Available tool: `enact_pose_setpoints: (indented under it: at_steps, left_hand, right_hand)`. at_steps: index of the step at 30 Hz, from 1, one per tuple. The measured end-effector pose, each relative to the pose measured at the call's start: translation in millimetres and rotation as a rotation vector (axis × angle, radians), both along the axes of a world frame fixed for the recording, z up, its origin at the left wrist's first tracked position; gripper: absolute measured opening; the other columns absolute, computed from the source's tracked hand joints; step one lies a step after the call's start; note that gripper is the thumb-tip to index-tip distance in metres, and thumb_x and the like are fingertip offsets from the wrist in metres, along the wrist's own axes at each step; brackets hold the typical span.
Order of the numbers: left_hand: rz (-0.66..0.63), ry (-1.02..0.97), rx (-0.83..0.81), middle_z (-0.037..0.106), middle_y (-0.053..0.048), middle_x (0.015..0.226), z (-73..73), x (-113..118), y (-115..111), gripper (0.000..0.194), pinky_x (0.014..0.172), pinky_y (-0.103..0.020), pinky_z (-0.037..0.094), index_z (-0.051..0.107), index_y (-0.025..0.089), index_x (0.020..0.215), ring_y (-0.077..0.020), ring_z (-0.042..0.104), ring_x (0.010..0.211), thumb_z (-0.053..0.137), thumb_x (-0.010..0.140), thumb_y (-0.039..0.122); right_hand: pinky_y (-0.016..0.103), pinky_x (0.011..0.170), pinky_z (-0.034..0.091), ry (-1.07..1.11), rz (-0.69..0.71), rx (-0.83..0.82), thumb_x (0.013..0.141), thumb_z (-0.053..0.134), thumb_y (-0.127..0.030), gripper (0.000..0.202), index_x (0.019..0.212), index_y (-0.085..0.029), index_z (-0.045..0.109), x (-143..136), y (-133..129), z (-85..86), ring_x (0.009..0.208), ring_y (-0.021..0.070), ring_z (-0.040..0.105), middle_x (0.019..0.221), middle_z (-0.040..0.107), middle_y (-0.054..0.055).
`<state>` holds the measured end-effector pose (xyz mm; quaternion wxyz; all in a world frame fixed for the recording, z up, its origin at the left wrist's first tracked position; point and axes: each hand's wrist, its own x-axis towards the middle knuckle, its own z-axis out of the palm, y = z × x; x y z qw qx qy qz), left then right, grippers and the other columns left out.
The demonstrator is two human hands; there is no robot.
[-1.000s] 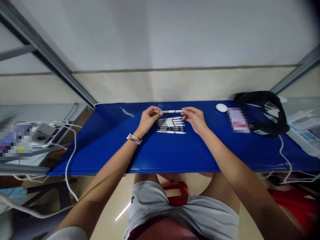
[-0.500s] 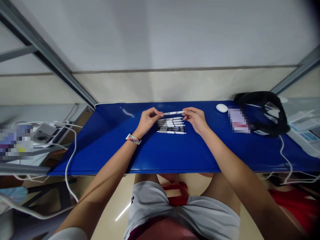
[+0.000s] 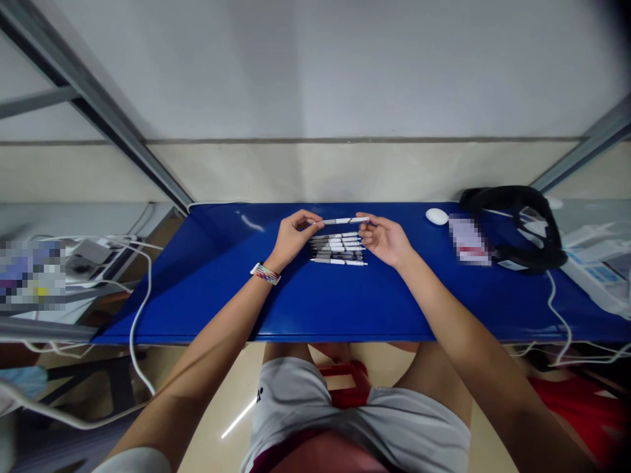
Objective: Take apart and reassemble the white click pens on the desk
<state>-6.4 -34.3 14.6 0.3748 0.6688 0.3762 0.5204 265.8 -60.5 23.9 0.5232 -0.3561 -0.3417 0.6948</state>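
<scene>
A white pen (image 3: 340,221) is held level between my two hands, just beyond a stack of similar pens (image 3: 338,261) lying side by side on the blue table (image 3: 340,302). My left hand (image 3: 294,236) pinches its left tip between thumb and fingertips; a patterned band (image 3: 265,272) circles that wrist. At the pen's right end, my right hand (image 3: 384,238) has its fingertips closed on it, the other fingers curled near the right ends of the lying pens.
To the right lie a white rounded object (image 3: 436,216), a pixelated packet (image 3: 468,240) and a black headset-like strap (image 3: 552,226). White cables (image 3: 148,295) hang at the left. Metal posts (image 3: 125,135) frame both sides, with a wall behind.
The fingers of my right hand have shifted slightly on the pen, baring more of its right end. The pen stays raised between both hands.
</scene>
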Motion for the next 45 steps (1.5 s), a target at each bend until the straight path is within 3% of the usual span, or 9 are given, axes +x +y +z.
enact_pose_setpoints:
  at_steps: [6,12,20,25,32,40,45]
  left_hand:
    - [0.019,-0.051,-0.009,0.079,-0.005,0.099,2.0,4.4,-1.7,0.026,0.079,-0.033,0.055,0.079,0.021,0.104,-0.0177,0.069,0.085,0.087,0.088,0.041]
    - [-0.023,-0.099,-0.059,0.079,-0.005,0.097,-2.1,5.8,0.0,0.027,0.081,-0.032,0.054,0.081,0.021,0.104,-0.0173,0.071,0.087,0.089,0.087,0.040]
    - [-0.018,-0.098,-0.082,0.081,-0.005,0.095,-1.2,7.6,-1.3,0.028,0.080,-0.031,0.055,0.083,0.020,0.102,-0.0179,0.072,0.086,0.089,0.086,0.041]
    - [0.001,-0.112,-0.064,0.081,-0.005,0.093,-0.7,8.4,-1.4,0.026,0.080,-0.031,0.055,0.083,0.020,0.102,-0.0171,0.071,0.084,0.089,0.086,0.040]
    - [0.033,-0.170,-0.073,0.082,-0.005,0.094,-3.4,9.2,-1.5,0.026,0.083,-0.032,0.056,0.084,0.021,0.102,-0.0171,0.073,0.085,0.091,0.084,0.038]
    - [0.050,-0.171,-0.080,0.083,-0.005,0.093,-2.0,10.6,-2.2,0.027,0.083,-0.033,0.058,0.085,0.021,0.101,-0.0179,0.074,0.085,0.092,0.082,0.039]
    - [0.068,-0.181,-0.076,0.082,-0.005,0.091,-3.6,10.6,0.2,0.026,0.081,-0.033,0.058,0.085,0.022,0.099,-0.0177,0.073,0.082,0.093,0.081,0.039]
  right_hand:
    - [0.031,0.061,0.050,0.000,0.039,0.067,0.086,0.070,-0.045,0.042,0.121,-0.021,0.077,3.1,-2.6,1.9,0.076,0.0179,0.058,0.099,0.074,0.008]
    - [0.023,0.055,0.048,0.128,0.035,0.010,0.089,0.072,-0.028,0.022,0.110,-0.020,0.074,0.6,1.2,1.6,0.067,0.0129,0.054,0.083,0.067,0.003]
    - [0.019,0.052,0.049,0.324,-0.004,-0.067,0.099,0.063,-0.022,0.014,0.107,-0.018,0.074,-3.7,2.1,1.0,0.060,0.0099,0.054,0.077,0.067,0.001]
    - [0.020,0.056,0.053,0.396,0.025,-0.069,0.102,0.061,-0.033,0.027,0.119,-0.016,0.073,-3.9,0.1,-0.3,0.067,0.0113,0.059,0.086,0.072,0.005]
    - [0.018,0.053,0.052,0.440,0.009,-0.068,0.097,0.062,-0.016,0.013,0.105,-0.019,0.072,-7.0,-1.9,-0.7,0.059,0.0089,0.051,0.076,0.062,-0.001]
    - [0.014,0.057,0.054,0.502,-0.020,-0.103,0.105,0.058,-0.019,0.014,0.106,-0.018,0.072,-10.8,-1.7,2.6,0.059,0.0066,0.054,0.075,0.064,-0.001]
    - [0.016,0.059,0.057,0.550,-0.020,-0.138,0.108,0.053,-0.026,0.024,0.118,-0.014,0.072,-11.5,-4.2,5.6,0.064,0.0080,0.059,0.083,0.068,0.003]
